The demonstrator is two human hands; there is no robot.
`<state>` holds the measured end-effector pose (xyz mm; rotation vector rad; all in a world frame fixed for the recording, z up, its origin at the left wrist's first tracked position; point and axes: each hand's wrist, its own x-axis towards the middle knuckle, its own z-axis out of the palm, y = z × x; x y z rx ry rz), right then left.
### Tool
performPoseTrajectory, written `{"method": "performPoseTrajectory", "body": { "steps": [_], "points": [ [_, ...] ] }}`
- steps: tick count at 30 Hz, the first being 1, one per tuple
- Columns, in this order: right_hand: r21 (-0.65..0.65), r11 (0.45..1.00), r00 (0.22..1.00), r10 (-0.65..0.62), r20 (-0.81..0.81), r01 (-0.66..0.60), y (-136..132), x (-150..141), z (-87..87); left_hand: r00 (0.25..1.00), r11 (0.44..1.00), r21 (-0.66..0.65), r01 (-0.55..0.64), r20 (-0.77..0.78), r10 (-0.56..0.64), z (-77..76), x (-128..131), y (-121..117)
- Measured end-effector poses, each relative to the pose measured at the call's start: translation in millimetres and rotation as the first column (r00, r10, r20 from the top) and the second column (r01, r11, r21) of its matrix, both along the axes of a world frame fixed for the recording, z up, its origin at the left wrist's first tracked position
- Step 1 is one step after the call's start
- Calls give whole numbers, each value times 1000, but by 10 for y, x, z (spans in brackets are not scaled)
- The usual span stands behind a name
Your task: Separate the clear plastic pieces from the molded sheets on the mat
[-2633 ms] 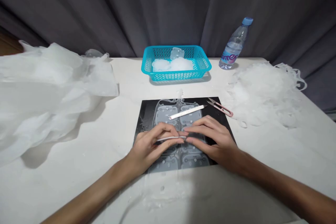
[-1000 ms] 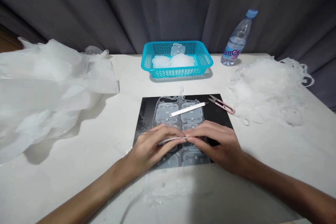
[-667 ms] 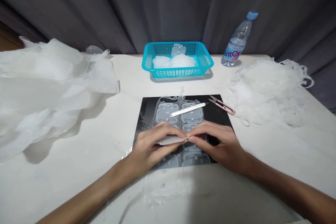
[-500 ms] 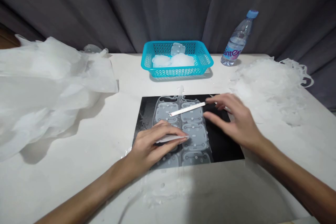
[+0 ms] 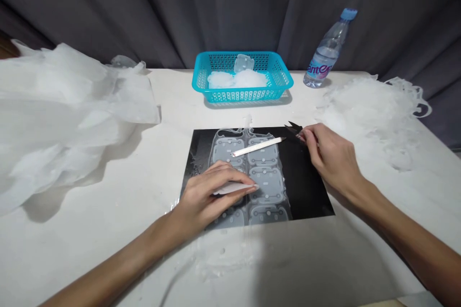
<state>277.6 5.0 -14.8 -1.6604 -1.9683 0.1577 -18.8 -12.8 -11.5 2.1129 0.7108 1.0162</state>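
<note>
My left hand (image 5: 212,194) pinches a thin translucent white plastic piece (image 5: 234,188) between thumb and fingers, above a sheet of clear moulded plastic pieces (image 5: 267,184). That sheet has rounded rectangular panels in two columns and lies partly on a black mat (image 5: 306,187). Over its upper panels rests a white pen-shaped stick (image 5: 257,147) with a dark tip. Near the mat's upper right edge, my right hand (image 5: 331,153) is closed on a slim pointed tool (image 5: 293,130), its dark tips facing left. Its exact kind is unclear.
A turquoise basket (image 5: 243,95) with translucent pieces stands at the back, beside a water bottle (image 5: 326,53). Piled translucent sheets (image 5: 68,115) fill the left, and a heap of clear plastic scraps (image 5: 374,120) lies right. A dark curtain (image 5: 234,5) hangs behind.
My right hand has closed from a spread reach onto the pointed tool and lifted it slightly. My left hand stays nearly in place with the plastic piece.
</note>
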Motion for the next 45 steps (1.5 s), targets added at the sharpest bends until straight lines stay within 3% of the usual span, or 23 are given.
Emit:
{"method": "performPoseTrajectory", "body": {
  "steps": [2, 4, 8, 11, 13, 17, 30, 45],
  "points": [
    [-137, 979, 944, 102, -314, -151, -69, -74, 84, 1000, 1000, -7, -2, -10, 2, -6, -1, 0],
    [-256, 903, 844, 177, -507, -344, -139, -147, 156, 1000, 1000, -2, -7, -18, 7, -14, -5, 2],
    [-362, 744, 727, 235, -645, -562, -217, -251, 177, 1000, 999, 42, -3, -17, 4, -23, -12, 10],
    [-315, 688, 639, 278, -717, -653, -224, -288, 87, 1000, 997, 76, 2, -13, -1, -21, -13, 8],
    [-277, 681, 607, 306, -733, -678, -223, -302, 21, 1000, 996, 85, -14, -14, 15, -16, -9, 4],
    [-231, 714, 622, 349, -701, -661, -220, -305, -44, 999, 992, 116, -43, -10, 45, -4, 5, 3],
    [-210, 672, 608, 433, -666, -710, -168, -282, -36, 1000, 988, 156, -13, -5, 14, -18, 22, 43],
    [-213, 678, 633, 462, -621, -703, -165, -277, -45, 999, 985, 170, 11, -51, -2, -41, -4, 49]
  ]
}}
